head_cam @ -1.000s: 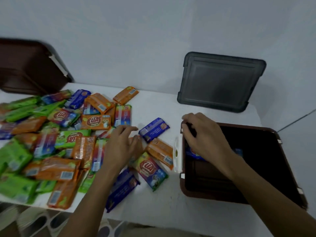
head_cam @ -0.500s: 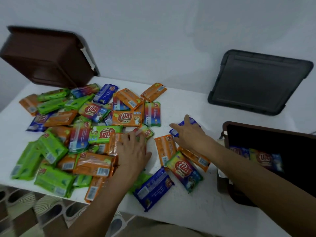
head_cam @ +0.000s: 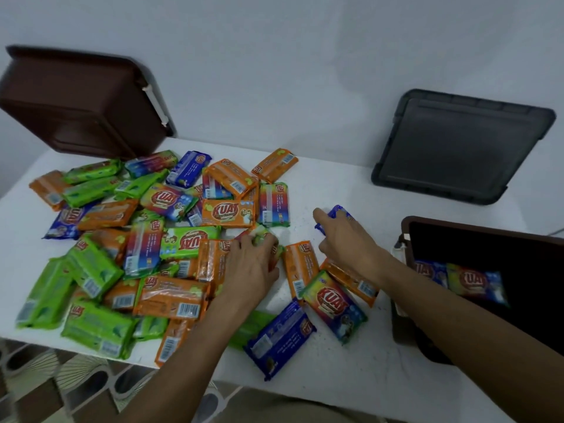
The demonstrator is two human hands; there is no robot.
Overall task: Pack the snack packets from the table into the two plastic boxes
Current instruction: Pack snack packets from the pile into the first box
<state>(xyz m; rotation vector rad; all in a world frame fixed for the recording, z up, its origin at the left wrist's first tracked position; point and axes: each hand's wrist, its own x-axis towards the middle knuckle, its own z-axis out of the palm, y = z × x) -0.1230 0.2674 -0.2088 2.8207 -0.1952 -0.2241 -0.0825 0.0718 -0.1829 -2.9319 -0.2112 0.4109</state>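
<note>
On the worktop | right grip, back from the brown box, curls round a blue packet | left grip pinches a second packet | packing barely begun.

L grip, R grip & forearms bare to frame edge; tan cloth at lap.

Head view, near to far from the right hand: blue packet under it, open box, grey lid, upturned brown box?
1. blue packet, in the right hand's grip.
2. open box, just right of the hand.
3. grey lid, back right.
4. upturned brown box, far back left.
</note>
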